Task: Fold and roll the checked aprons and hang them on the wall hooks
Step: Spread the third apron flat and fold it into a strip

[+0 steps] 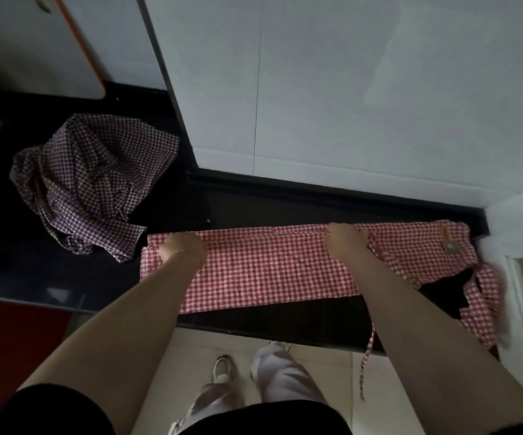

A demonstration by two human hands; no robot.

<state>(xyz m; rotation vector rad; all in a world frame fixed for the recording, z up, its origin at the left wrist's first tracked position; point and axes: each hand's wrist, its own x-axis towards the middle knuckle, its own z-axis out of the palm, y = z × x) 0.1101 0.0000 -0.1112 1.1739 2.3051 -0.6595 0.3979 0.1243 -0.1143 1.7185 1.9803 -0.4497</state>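
Observation:
A red and white checked apron (272, 265) lies folded into a long flat strip across the black counter (253, 202). My left hand (182, 248) grips its far edge near the left end, fingers curled over the cloth. My right hand (345, 238) grips the same far edge right of the middle. The apron's right end, with a small label, bunches at the wall, and a strap (367, 356) hangs over the counter's front edge. A dark purple checked apron (90, 180) sits crumpled in a heap on the counter to the left.
A white tiled wall (348, 89) rises right behind the counter. A white board with an orange rim (65, 48) leans at the far left. Below are a pale floor, my shoes (222, 368), and a red cabinet front (12, 340).

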